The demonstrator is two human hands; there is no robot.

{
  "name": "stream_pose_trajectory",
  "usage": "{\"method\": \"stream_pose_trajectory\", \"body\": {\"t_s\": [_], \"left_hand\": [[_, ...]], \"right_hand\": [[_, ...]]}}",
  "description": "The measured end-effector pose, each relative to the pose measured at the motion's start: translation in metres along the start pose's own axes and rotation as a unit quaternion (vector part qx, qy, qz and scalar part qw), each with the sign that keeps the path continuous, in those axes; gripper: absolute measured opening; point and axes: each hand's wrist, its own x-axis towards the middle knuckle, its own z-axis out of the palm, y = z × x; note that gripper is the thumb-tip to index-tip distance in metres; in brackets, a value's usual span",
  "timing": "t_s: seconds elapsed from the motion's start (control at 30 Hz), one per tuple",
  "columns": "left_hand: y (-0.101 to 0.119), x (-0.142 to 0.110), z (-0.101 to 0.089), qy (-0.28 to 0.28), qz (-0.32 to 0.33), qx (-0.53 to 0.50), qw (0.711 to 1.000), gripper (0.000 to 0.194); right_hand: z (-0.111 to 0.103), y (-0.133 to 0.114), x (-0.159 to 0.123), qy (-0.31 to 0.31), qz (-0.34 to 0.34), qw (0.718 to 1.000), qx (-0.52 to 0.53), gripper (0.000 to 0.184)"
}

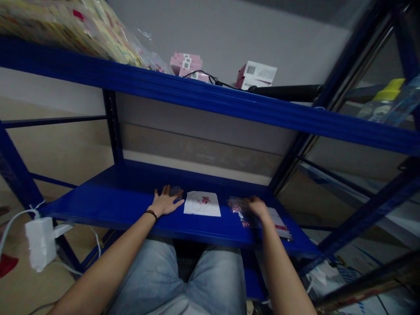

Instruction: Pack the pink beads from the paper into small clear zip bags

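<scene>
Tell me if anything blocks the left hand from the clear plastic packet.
The white printed sheet lies flat on the blue steel shelf between the left hand and the clear plastic packet under the right hand. It is low, so the hand could likely pass over it.

Your view is fairly dim, and no light source shows. The white paper sheet [201, 204] reads brightest, while a soft sheen lies along the blue steel shelf [98, 205]. Deep shadow sits beneath that shelf, around your denim shorts [151, 271]. Toward the edges, the wide lens bends the rack upright [354, 57], and the clear plastic bottle [383, 103] goes soft with blur.
</scene>
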Motion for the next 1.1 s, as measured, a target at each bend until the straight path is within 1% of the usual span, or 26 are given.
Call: {"method": "stream_pose_trajectory", "body": {"t_s": [0.07, 0.13, 0.17, 0.23, 0.3, 0.37, 0.43, 0.5, 0.57, 0.6, 0.63, 0.7, 0.77, 0.8, 0.87, 0.93, 1.03, 1.1], "left_hand": [[0.002, 0.0, -0.002, -0.006, -0.004, -0.004, 1.0, 0.073], [0.005, -0.004, -0.005, 0.007, 0.0, -0.004, 1.0, 0.071], [0.006, -0.007, -0.006, 0.022, 0.004, -0.004, 1.0, 0.07], [0.01, -0.015, -0.01, 0.073, 0.012, -0.011, 0.997, 0.068], [0.017, -0.025, -0.014, 0.146, 0.014, -0.029, 0.989, 0.067], [0.028, -0.036, -0.019, 0.227, 0.022, -0.056, 0.972, 0.067], [0.044, -0.049, -0.025, 0.291, 0.053, -0.096, 0.951, 0.063], [0.065, -0.063, -0.031, 0.317, 0.1, -0.154, 0.93, 0.053], [0.089, -0.078, -0.037, 0.311, 0.135, -0.223, 0.914, 0.038], [0.103, -0.087, -0.04, 0.296, 0.154, -0.258, 0.907, 0.031], [0.116, -0.095, -0.043, 0.272, 0.178, -0.293, 0.899, 0.028], [0.141, -0.11, -0.047, 0.233, 0.213, -0.356, 0.879, 0.028], [0.159, -0.121, -0.05, 0.217, 0.213, -0.416, 0.857, 0.027], [0.164, -0.125, -0.052, 0.215, 0.204, -0.443, 0.846, 0.027], [0.167, -0.132, -0.053, 0.213, 0.184, -0.486, 0.827, 0.027], [0.162, -0.137, -0.055, 0.211, 0.173, -0.503, 0.82, 0.027], [0.149, -0.145, -0.055, 0.207, 0.154, -0.511, 0.82, 0.025], [0.142, -0.148, -0.054, 0.203, 0.133, -0.524, 0.816, 0.024]], "right_hand": [[0.003, 0.013, 0.006, -0.035, -0.004, 0.999, -0.004, 0.037], [0.007, 0.014, 0.008, -0.042, -0.008, 0.999, 0.001, 0.029], [0.008, 0.012, 0.007, -0.044, -0.009, 0.999, 0.006, 0.024], [0.005, 0.008, 0.006, -0.047, -0.01, 0.999, 0.021, 0.017], [0.0, 0.008, 0.006, -0.047, -0.008, 0.998, 0.043, 0.015], [-0.007, 0.011, 0.005, -0.035, -0.007, 0.997, 0.07, 0.015], [-0.014, 0.014, 0.002, -0.012, -0.006, 0.996, 0.094, 0.016], [-0.02, 0.015, -0.007, 0.018, -0.013, 0.99, 0.138, 0.019], [-0.026, 0.007, -0.025, 0.036, -0.037, 0.971, 0.231, 0.021], [-0.029, -0.001, -0.038, 0.04, -0.057, 0.954, 0.293, 0.022], [-0.03, -0.012, -0.053, 0.039, -0.077, 0.932, 0.351, 0.023], [-0.031, -0.039, -0.089, 0.045, -0.119, 0.893, 0.432, 0.024], [-0.026, -0.07, -0.128, 0.048, -0.149, 0.861, 0.484, 0.026], [-0.022, -0.085, -0.147, 0.043, -0.167, 0.847, 0.502, 0.027], [-0.012, -0.11, -0.177, 0.027, -0.193, 0.824, 0.532, 0.026], [-0.002, -0.128, -0.196, -0.001, -0.215, 0.802, 0.558, 0.024], [0.01, -0.14, -0.206, -0.054, -0.248, 0.768, 0.588, 0.022], [0.014, -0.143, -0.205, -0.076, -0.258, 0.755, 0.598, 0.021]]}}
